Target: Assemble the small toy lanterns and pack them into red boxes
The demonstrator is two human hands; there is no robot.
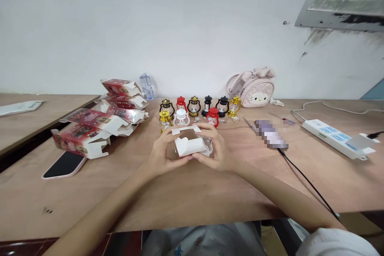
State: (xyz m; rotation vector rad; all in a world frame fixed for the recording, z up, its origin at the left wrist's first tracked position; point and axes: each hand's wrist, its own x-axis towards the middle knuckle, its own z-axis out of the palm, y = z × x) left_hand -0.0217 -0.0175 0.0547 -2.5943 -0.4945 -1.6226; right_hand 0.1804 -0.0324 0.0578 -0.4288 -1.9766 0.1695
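My left hand [162, 153] and my right hand [218, 151] hold a small cardboard box [191, 147] between them above the table. The box's white flaps stand open towards me, and its outer faces are mostly hidden. Fingers press along its top and sides, thumbs along the lower edge. Just beyond it stand several miniature lanterns, among them a white lantern [181, 117], a gold lantern [165, 119] and a red lantern [213, 116]. Behind these is a back row with a black lantern [222, 106] and another gold lantern [235, 105].
Red printed boxes [79, 134] with open flaps are piled at the left, beside a phone [64, 165]. A bottle [147, 86] and a pink bag [257, 90] stand by the wall. To the right lie a blurred phone [271, 134], its black cable [310, 184] and a power strip [333, 138].
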